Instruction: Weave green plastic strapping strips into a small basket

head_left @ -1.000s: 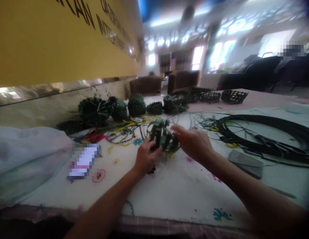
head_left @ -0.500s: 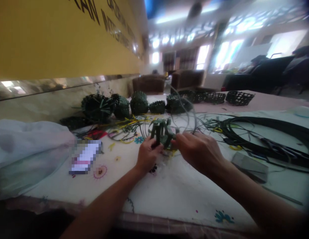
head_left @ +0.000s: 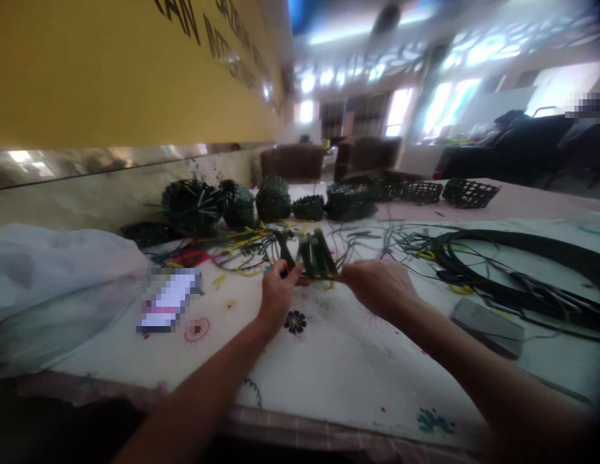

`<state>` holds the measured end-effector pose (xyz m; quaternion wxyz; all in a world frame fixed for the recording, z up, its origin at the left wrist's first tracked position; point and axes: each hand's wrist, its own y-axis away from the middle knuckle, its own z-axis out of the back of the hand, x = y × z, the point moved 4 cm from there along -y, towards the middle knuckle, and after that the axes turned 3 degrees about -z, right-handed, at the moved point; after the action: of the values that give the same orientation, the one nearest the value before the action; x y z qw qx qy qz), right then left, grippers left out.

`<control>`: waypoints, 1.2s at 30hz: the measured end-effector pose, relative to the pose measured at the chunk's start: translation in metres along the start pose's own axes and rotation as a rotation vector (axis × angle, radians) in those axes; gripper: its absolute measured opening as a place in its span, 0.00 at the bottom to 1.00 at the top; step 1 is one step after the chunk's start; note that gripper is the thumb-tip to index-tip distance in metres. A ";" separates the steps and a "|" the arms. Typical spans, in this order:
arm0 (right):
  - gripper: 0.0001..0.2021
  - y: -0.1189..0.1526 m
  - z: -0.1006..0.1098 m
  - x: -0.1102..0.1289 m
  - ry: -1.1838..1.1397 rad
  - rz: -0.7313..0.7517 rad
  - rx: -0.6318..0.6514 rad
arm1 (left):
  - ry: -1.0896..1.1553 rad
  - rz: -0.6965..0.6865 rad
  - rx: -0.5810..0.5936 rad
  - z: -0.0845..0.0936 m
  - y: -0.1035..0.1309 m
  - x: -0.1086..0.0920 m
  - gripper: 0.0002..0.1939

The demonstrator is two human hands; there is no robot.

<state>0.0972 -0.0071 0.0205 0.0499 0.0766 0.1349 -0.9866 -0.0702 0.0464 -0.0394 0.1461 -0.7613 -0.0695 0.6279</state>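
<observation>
A small, partly woven basket (head_left: 309,252) of dark green flat strips is between my two hands above the table. Its strips stand upright in a row, with gaps between them. My left hand (head_left: 279,287) grips its lower left side, thumb in front and fingers curled behind. At the lower right edge, my right hand (head_left: 379,283) is closed in a pinch; a thin strip seems to run from its fingertips along the base, though blur hides the detail. Yellow bits (head_left: 329,284) show just beneath the weaving.
Several dark woven baskets (head_left: 273,198) line the back of the table. A coil of dark strip (head_left: 503,235) lies at right beside a grey block (head_left: 488,327). Loose yellow and green strips (head_left: 241,240) litter the middle. A phone (head_left: 169,299) and a white plastic bag (head_left: 62,290) are at left.
The basket has tilted, so its strips now rise upright instead of showing as rounded loops. The thin strand that arched above my right hand has dropped lower. Both hands keep their hold.
</observation>
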 end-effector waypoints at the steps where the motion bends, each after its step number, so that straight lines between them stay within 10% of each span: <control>1: 0.14 -0.001 -0.002 0.002 0.013 0.011 0.010 | 0.005 -0.005 -0.002 0.000 0.000 0.000 0.13; 36: 0.22 -0.013 -0.031 -0.019 -0.152 0.048 -0.124 | -0.380 -0.140 0.167 0.009 -0.009 -0.014 0.08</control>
<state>0.1184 0.0149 -0.0027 0.0881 0.0018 0.1897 -0.9779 -0.0811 0.0522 -0.0253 0.2362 -0.6078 -0.0960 0.7520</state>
